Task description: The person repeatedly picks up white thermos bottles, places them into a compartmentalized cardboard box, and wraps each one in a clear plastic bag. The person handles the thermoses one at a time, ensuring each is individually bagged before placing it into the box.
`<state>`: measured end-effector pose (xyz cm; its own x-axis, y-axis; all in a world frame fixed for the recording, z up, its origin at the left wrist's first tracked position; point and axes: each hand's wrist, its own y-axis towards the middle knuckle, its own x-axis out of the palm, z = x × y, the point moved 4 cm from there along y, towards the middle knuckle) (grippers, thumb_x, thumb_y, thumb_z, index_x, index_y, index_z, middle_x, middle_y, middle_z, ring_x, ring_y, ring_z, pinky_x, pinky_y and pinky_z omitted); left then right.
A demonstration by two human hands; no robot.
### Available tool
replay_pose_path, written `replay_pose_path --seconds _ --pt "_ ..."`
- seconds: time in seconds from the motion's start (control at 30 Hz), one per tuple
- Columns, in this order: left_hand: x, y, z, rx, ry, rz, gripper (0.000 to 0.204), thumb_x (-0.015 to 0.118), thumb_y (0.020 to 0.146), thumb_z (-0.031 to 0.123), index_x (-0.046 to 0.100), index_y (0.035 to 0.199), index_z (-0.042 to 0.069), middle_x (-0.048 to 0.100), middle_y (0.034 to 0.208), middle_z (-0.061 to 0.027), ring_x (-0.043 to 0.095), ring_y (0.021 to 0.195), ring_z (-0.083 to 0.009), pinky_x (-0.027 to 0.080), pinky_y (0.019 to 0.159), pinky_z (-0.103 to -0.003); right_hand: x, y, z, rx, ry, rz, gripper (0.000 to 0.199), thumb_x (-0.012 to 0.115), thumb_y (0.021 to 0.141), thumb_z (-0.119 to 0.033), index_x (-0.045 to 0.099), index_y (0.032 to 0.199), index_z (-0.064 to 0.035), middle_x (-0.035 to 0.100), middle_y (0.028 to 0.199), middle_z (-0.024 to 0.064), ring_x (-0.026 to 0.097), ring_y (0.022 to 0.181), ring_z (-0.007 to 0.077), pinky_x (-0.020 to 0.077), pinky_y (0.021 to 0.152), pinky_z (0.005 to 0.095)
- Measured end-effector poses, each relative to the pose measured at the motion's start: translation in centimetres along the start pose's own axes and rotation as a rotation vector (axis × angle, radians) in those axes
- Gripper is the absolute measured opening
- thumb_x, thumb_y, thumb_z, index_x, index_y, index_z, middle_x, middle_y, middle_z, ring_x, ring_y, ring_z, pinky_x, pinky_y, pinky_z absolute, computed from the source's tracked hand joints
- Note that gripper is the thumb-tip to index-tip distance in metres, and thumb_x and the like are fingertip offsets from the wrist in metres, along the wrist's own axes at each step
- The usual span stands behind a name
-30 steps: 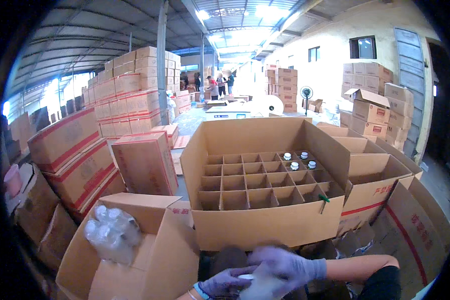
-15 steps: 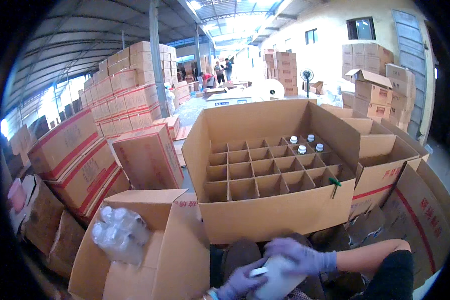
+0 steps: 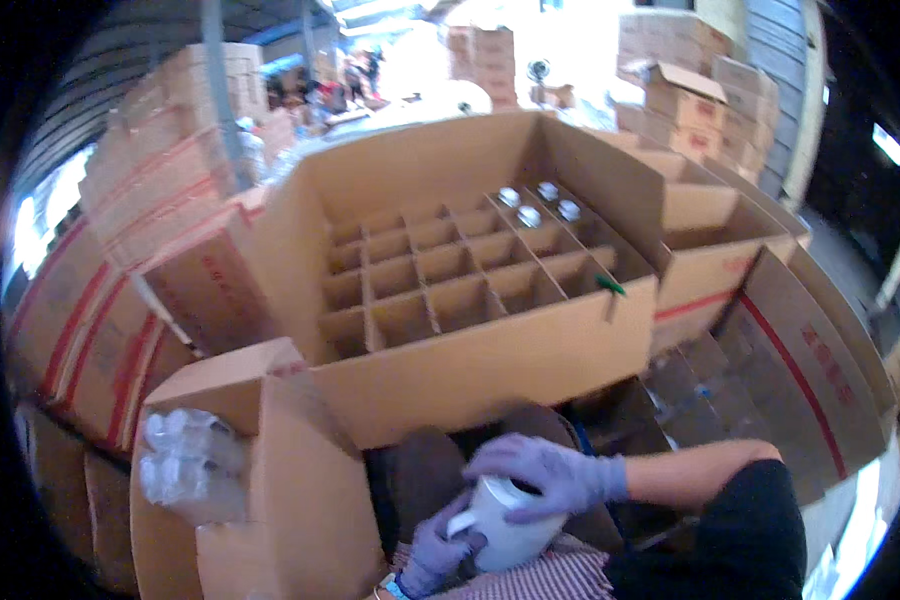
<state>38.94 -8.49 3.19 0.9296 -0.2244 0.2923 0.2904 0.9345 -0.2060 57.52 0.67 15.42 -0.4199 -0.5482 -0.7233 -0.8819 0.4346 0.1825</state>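
Low in front of me, above my lap, both gloved hands hold a white mug-like vessel (image 3: 515, 530) with a handle and a dark opening. My left hand (image 3: 440, 545) is closed around its handle side, in a purple glove. My right hand (image 3: 540, 470), gloved alike, is curled over the top beside the opening. Beyond them stands a large open carton (image 3: 490, 360) with cardboard dividers. Several bottles with pale caps (image 3: 529, 216) stand in its far right cells; the other visible cells show no bottles. A thin green-topped tool (image 3: 610, 286) hangs over its near edge.
An open carton (image 3: 315, 500) at my left holds clear plastic-wrapped containers (image 3: 192, 465). More open cartons (image 3: 715, 265) and a leaning flattened carton (image 3: 810, 370) are at the right. Stacked cartons (image 3: 160, 160) rise at the left. People and a fan (image 3: 538, 72) are farther back.
The view has tilted down and shifted right. The white vessel has turned so that its dark opening shows, and my right hand has moved onto its top.
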Motion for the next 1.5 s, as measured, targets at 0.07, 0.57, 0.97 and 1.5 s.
replay_pose_path --seconds 0.07,0.57,0.97,1.5 --pt "1.2 0.1 1.4 -0.041 0.124 0.081 0.083 0.083 0.081 0.015 0.040 0.150 0.000 0.060 0.134 -0.0079 0.058 0.116 -0.0141 0.049 0.100 -0.031 -0.2 -0.3 1.3 0.093 0.029 0.039 0.070 0.073 0.082 -0.041 0.051 0.139 -0.0076 0.052 0.134 0.0193 0.048 0.128 0.0391 0.0373 0.111 0.0479" --pt "2.3 0.7 5.1 0.089 -0.141 -0.003 0.085 0.078 0.085 0.018 0.033 0.155 0.004 0.063 0.123 -0.0014 0.058 0.109 -0.0114 0.048 0.093 -0.027 -27.6 -3.5 23.2 1.222 -1.061 -0.028 0.045 0.062 0.086 -0.040 0.073 0.118 -0.0108 0.070 0.121 0.0148 0.067 0.114 0.0311 0.0531 0.096 0.0456" --pt "-2.0 3.7 5.3 -0.078 0.056 -0.446 0.065 0.091 0.069 0.024 0.066 0.124 -0.002 0.071 0.114 -0.0045 0.065 0.102 -0.0134 0.052 0.093 -0.032 -13.8 -0.3 -4.4 0.121 -0.233 0.113 0.029 0.067 0.093 -0.029 0.067 0.103 -0.0022 0.064 0.082 0.0155 0.066 0.078 0.0216 0.0527 0.074 0.0369" --pt "-1.5 10.7 0.3 -0.151 0.170 -0.773 0.075 0.081 0.062 0.018 0.063 0.132 -0.001 0.068 0.084 0.0023 0.052 0.059 -0.0049 0.038 0.046 -0.021 -6.9 -5.1 -9.3 -0.821 -0.797 -0.175 0.034 0.062 0.077 -0.020 0.065 0.108 -0.0067 0.057 0.134 0.0097 0.054 0.125 0.0266 0.0434 0.113 0.0399"
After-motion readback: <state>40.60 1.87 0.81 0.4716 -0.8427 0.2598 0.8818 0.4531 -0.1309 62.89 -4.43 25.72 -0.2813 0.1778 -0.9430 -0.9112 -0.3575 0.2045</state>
